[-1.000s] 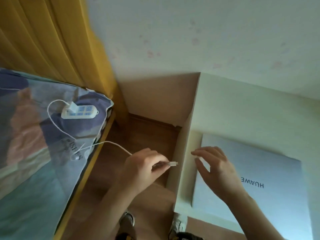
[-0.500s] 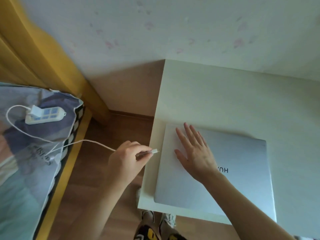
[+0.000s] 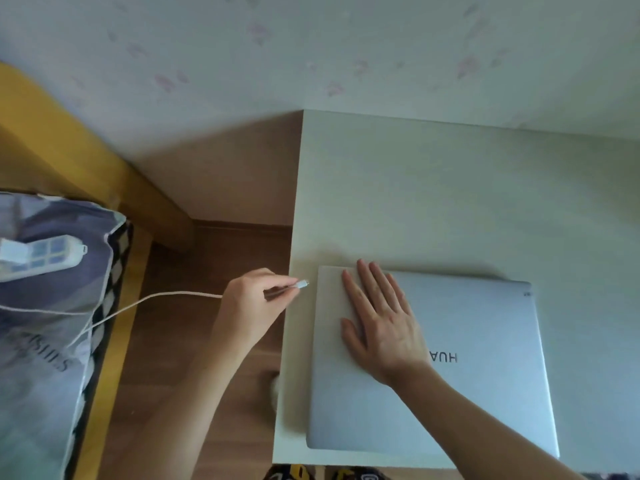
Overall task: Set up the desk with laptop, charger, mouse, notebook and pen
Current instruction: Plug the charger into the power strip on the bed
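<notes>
The charger [image 3: 10,252] sits plugged into a white power strip [image 3: 48,254] lying on the bed [image 3: 41,341] at nine o'clock of the view, which is likely why its white cable [image 3: 138,303] has to run across the gap of wooden floor [image 3: 214,258] toward the counter [image 3: 433,202]. The cable hangs in a loose curve, so there looks to be slack enough to reach. At its end, the left hand [image 3: 249,313] has a tight grip: thumb and curled fingers pinch the cable just behind the plug [image 3: 302,284], leaving the metal tip free and aimed at three o'clock, level with the laptop's left edge and just beside it, not touching. That hold seems chosen to steer the tip into a side port; the port itself cannot be made out. The laptop [image 3: 467,358] lies closed and flat on the counter, near its left and front edges, lid logo upside down to the viewer. The right hand [image 3: 377,323] has no grip at all: it rests flat on the lid with fingers straight toward twelve o'clock, probably to keep the machine from sliding as the plug is pushed in. Mouse, notebook and pen are not in view.
</notes>
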